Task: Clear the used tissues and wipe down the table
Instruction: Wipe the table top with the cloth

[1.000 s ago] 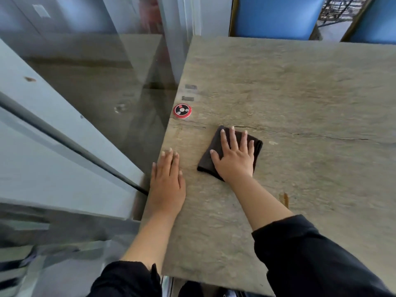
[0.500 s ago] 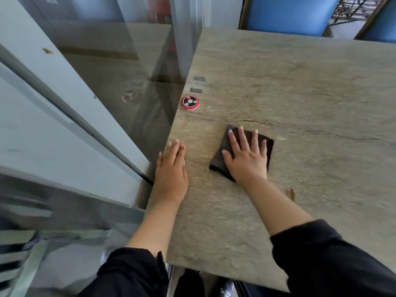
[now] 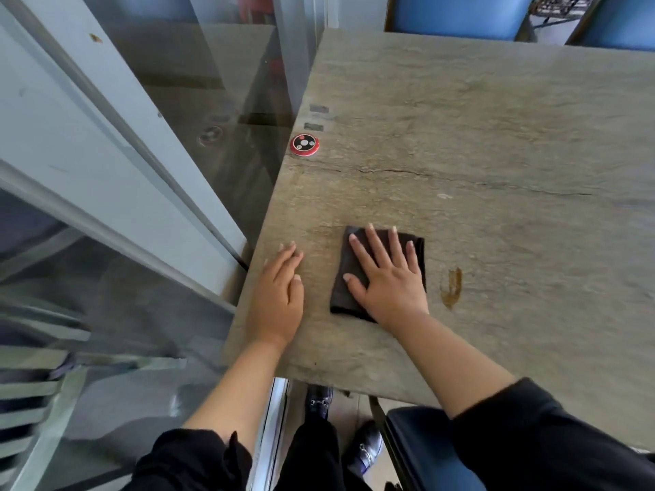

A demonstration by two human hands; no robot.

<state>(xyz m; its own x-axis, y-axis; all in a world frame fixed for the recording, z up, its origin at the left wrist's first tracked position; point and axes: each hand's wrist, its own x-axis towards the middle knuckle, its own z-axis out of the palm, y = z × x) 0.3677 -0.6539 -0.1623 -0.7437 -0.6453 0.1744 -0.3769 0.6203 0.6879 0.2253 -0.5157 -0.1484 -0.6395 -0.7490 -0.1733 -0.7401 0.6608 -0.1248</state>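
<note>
Right hand (image 3: 388, 279) presses flat, fingers spread, on the cloth (image 3: 354, 271); left hand (image 3: 278, 295) lies flat on the bench (image 3: 496, 136), beside what looks like a brown stain (image 3: 452, 287).

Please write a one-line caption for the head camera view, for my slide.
Right hand presses a folded dark cloth flat on the stone-patterned table; left hand rests beside it.

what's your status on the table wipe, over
Right hand flat on cloth, left hand flat on table. Brown stain right of cloth, unwiped. No tissues seen. Call button far off.
</note>
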